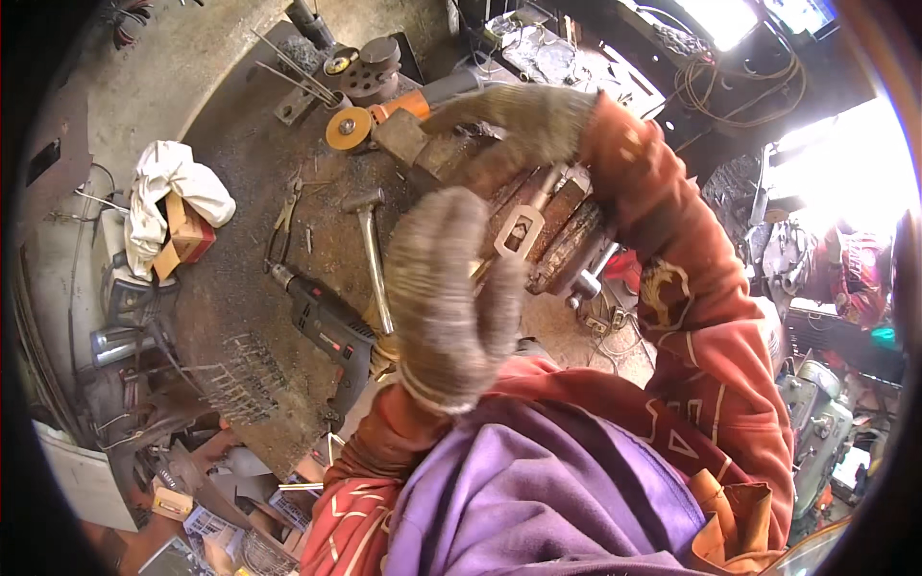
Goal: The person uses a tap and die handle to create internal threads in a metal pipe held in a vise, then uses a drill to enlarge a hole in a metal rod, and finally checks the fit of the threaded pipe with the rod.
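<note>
Both my hands wear dirty grey-brown work gloves, smeared by motion. My left hand (442, 288) hovers over the bench's near edge, its fingers stretched and thumb apart, with nothing seen in it. Farther off, my right hand (533, 120) reaches left over a metal vise (432, 154), fingers extended and thumb spread below; whether it touches the vise is unclear. Between the hands lies a slotted metal piece (519, 230) on a rod. Left of my left hand rest a hammer (373, 254) and a dark power drill (327, 322). An orange angle grinder (399, 104) with a yellow disc lies beyond the vise.
The round, stained metal bench (259, 259) carries pliers (285, 221) and, at its left rim, a white cloth (168, 182) over a cardboard box (192, 230). A vise handle (594, 278) sticks out near my right sleeve. Coiled wire (735, 86) hangs at the back right.
</note>
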Available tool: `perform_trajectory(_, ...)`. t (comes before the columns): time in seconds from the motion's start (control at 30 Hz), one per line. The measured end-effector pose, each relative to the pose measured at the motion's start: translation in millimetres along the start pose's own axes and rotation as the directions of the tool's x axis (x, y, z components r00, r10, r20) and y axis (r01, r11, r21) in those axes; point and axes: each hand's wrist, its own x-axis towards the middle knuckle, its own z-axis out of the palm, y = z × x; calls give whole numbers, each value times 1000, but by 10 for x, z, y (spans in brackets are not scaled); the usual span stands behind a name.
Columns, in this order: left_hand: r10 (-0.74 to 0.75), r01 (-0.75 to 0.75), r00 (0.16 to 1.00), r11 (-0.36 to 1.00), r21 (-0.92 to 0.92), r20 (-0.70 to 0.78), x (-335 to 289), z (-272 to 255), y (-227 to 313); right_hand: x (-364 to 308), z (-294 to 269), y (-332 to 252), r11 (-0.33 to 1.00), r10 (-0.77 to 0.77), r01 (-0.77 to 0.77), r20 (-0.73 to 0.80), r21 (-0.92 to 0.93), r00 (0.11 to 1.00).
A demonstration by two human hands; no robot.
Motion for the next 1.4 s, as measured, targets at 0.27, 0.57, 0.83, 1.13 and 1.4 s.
perform_trajectory(0.27,273,-131,912,901,-414,306,1310,725,-1067,-607,1102,-927,946,-296,121,-657,-299,694)
perform_trajectory(0.57,-159,212,972,908,-361,172,727,276,-847,134,88,-294,937,-136,-189,-804,-294,578)
perform_trajectory(0.83,81,-76,996,991,106,-41,220,-8,-114,-36,-8,367,957,-277,266,-92,-113,956)
perform_trajectory(1.13,50,175,838,918,-355,544,1385,1210,-491,-253,1359,-1099,953,-241,-72,-881,-294,407)
perform_trajectory(1.4,49,14,991,892,-452,126,944,300,-889,-346,275,-379,874,-270,-183,-763,-451,588)
